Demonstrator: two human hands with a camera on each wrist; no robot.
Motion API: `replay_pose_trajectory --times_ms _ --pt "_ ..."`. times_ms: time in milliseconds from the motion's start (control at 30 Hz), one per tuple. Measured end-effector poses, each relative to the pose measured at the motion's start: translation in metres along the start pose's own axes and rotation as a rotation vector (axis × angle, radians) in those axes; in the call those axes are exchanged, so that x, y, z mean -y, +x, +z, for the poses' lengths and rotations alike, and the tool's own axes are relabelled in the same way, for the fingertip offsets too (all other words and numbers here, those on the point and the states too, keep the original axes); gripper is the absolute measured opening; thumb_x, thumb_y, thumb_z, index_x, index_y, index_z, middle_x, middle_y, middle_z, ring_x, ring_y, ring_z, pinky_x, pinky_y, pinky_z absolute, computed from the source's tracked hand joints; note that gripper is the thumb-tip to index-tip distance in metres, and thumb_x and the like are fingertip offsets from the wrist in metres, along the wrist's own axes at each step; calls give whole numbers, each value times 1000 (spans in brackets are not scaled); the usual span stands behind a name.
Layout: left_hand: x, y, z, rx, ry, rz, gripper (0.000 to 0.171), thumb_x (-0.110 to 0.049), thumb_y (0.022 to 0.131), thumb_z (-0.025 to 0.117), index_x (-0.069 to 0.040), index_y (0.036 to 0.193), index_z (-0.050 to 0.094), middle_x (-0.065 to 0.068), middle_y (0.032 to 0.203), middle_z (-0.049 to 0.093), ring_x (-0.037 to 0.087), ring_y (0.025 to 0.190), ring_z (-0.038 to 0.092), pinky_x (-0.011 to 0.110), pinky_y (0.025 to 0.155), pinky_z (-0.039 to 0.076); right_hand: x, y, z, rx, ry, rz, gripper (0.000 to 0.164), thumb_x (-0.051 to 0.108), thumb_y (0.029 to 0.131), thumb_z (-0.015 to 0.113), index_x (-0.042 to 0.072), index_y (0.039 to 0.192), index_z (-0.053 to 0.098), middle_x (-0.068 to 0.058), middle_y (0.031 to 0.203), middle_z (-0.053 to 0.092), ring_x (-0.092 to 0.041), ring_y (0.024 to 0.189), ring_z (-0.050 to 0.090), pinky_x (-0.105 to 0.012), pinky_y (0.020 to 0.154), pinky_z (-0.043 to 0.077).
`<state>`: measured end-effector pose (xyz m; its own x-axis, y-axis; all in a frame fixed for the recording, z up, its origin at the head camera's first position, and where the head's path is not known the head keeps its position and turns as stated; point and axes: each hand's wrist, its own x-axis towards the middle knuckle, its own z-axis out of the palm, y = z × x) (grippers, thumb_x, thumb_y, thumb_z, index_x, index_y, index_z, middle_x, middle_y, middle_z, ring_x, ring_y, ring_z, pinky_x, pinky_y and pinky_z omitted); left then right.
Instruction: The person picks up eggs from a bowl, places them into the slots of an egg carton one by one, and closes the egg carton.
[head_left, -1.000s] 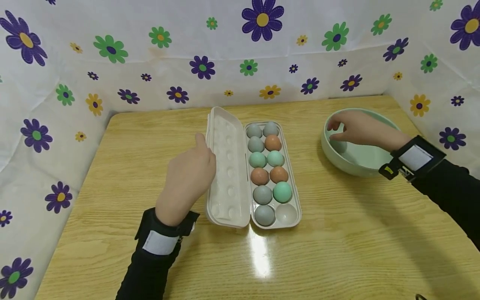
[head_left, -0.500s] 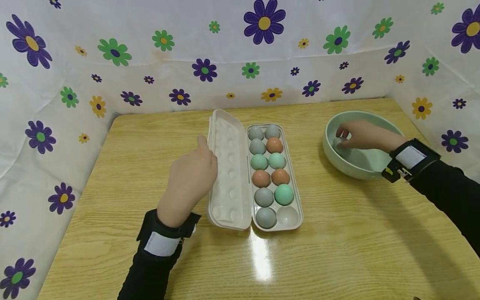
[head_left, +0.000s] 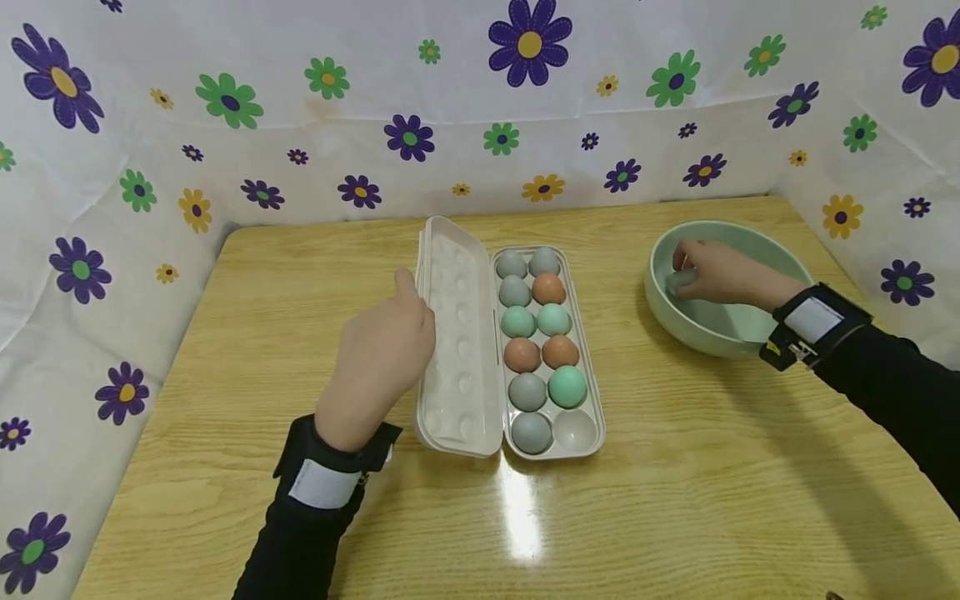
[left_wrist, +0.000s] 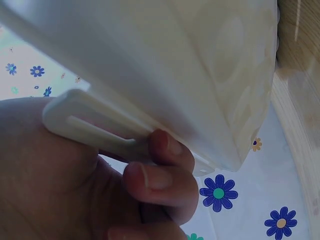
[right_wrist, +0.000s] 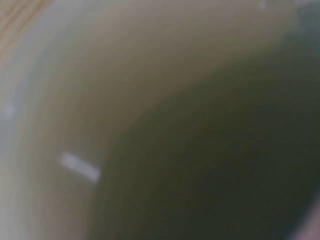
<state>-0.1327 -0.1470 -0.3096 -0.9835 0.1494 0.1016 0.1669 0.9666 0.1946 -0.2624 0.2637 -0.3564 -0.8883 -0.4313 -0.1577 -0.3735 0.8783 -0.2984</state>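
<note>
My left hand (head_left: pixel 378 358) grips the outer edge of the raised white lid (head_left: pixel 463 350) of an egg carton (head_left: pixel 573 433). In the left wrist view its fingers curl at the lid's slotted latch tab (left_wrist: pixel 60 107). Grey, brown and green eggs (head_left: pixel 567 387) fill the carton's two rows, except the front right cup, which is bare. Inside a pale green bowl (head_left: pixel 678 327) on the right, my right hand (head_left: pixel 723 273) holds a grey egg (head_left: pixel 680 281) between thumb and fingers. The right wrist view is blurred and shows mostly the bowl's inner wall (right_wrist: pixel 100 100).
The carton and bowl stand apart on a wood-grain table (head_left: pixel 630 492). White cloth (head_left: pixel 465 100) with flower prints rises behind the table and at both sides. A small dark object (head_left: pixel 834 595) shows at the bottom edge.
My right hand's fingers have closed on the grey egg in the bowl and lifted it slightly. The left hand stays on the lid. The head view has shifted slightly.
</note>
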Motion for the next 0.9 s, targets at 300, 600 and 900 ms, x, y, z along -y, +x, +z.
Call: replay_pose_trajectory --times_ms 300,600,900 --pt "-1 0 0 32 -11 -28 48 -20 98 27 14 131 24 4 51 43 17 38 41 27 34 28 -2 3 0 -52 -18 -37 36 9 73 68 0 106 56 -17 101 56 -30 95 49 -48 80 42" --pt "-1 1 1 3 9 -4 46 -20 98 28 14 129 27 3 50 42 16 37 41 27 33 28 11 -10 -12 -92 -51 2 35 15 74 67 4 105 55 -18 102 56 -28 87 50 -44 71 43" --pt "0 1 1 3 7 -1 46 -20 98 28 14 129 26 3 50 42 16 37 40 27 34 27 57 -37 -32 -148 -93 -62 35 17 75 69 11 107 56 -14 104 52 -26 86 48 -40 68 44"
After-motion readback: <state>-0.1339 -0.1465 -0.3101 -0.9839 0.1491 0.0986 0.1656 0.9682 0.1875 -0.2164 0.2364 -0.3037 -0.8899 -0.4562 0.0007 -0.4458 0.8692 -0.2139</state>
